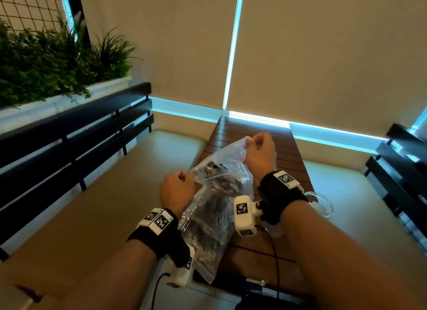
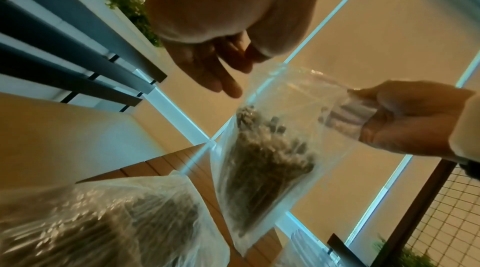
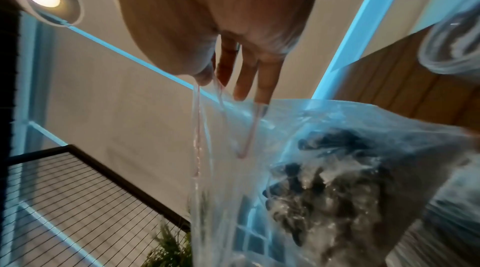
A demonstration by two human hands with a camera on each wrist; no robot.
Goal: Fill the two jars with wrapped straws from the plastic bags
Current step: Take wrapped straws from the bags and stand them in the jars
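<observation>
- Head view: a clear plastic bag (image 1: 215, 208) of dark wrapped straws (image 1: 217, 187) stands at centre frame over a slatted wooden table (image 1: 288, 161).
- Head view: the left hand (image 1: 176, 189), lower centre-left, has its fingers curled and pinches the near edge of the bag's mouth.
- Head view: the right hand (image 1: 261, 151), upper centre-right, has its fingers curled and pinches the far edge of the mouth; the two hands are apart, with the mouth of the bag stretched between them.
- Head view: a clear glass jar (image 1: 320, 204) shows at right, just beside the right wrist strap; its contents cannot be told.
- Head view: black slatted bench backs flank the table; green plants (image 1: 46, 60) fill the upper left.
- Left wrist view: the bag hangs at centre with straws bunched inside; the right hand grips its top corner at right. Fingers of the left hand hang at top centre; their hold on the film is not plain here.
- Left wrist view: a second bag of straws (image 2: 98, 226) lies at lower left on the table.
- Right wrist view: thumb and fingers at top centre pinch the bag's rim; the straws sit at lower right, and a jar rim shows at upper right.
</observation>
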